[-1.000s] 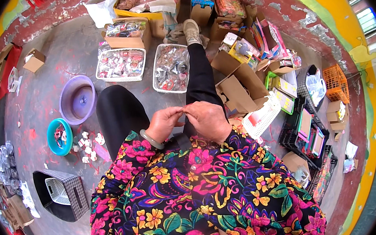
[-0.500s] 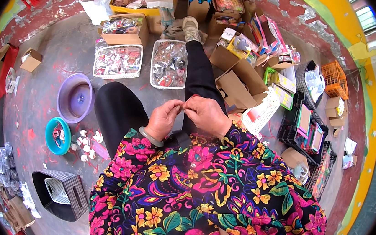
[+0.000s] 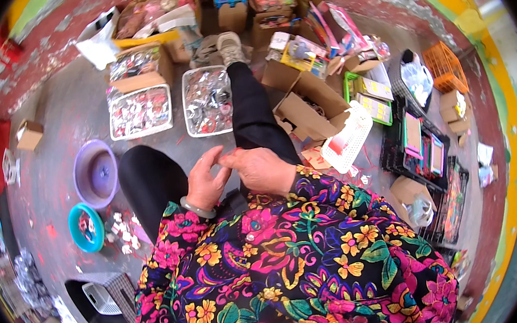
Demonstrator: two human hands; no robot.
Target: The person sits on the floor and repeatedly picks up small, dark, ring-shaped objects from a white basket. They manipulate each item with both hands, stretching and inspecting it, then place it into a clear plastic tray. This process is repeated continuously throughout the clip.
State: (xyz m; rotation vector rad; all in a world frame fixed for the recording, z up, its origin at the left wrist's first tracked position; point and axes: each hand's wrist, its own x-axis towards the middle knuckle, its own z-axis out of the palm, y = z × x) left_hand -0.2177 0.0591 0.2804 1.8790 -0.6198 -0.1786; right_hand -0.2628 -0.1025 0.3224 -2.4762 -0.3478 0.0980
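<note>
My left hand (image 3: 206, 183) and my right hand (image 3: 260, 168) meet over my lap, fingertips pinched together around something too small to make out. A pale bangle (image 3: 196, 208) circles my left wrist. I wear a bright floral top (image 3: 282, 266) and black trousers (image 3: 147, 186); my right leg stretches out to a grey shoe (image 3: 231, 46). Whether the fingers hold a thing cannot be seen.
Two clear tubs of small shiny parts (image 3: 140, 111) (image 3: 207, 101) lie ahead. A purple basin (image 3: 95, 173) and teal bowl (image 3: 86, 227) sit left, with white pieces (image 3: 121, 229) beside. Cardboard boxes (image 3: 306, 103), a white basket (image 3: 348, 144), black crates (image 3: 421, 150) and an orange crate (image 3: 444, 66) crowd the right.
The hands stay together over the lap; the left fingers have opened slightly and shifted. The view has tilted a little downward.
</note>
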